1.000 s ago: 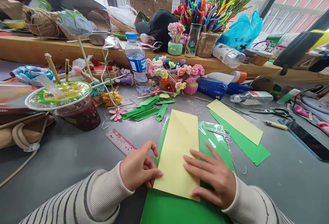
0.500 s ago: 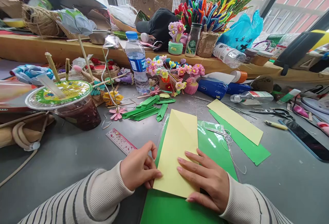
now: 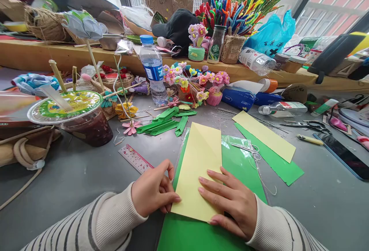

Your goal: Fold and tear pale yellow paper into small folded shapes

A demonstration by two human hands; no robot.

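The yellow paper (image 3: 198,166) lies on the green sheet (image 3: 187,235), its near left corner pinched between thumb and fingers of the left hand (image 3: 157,187), probably so the edge cannot slip. On the paper's right side the right hand (image 3: 233,203) rests spread and gripping nothing, which seems to press it flat. Left of the paper is the ruler (image 3: 135,158); right of it, small scissors (image 3: 246,149), likely kept within reach on the worktop (image 3: 86,185).

Single head-worn view from above the table's near side, forward and down over both hands (image 3: 230,205), close up.
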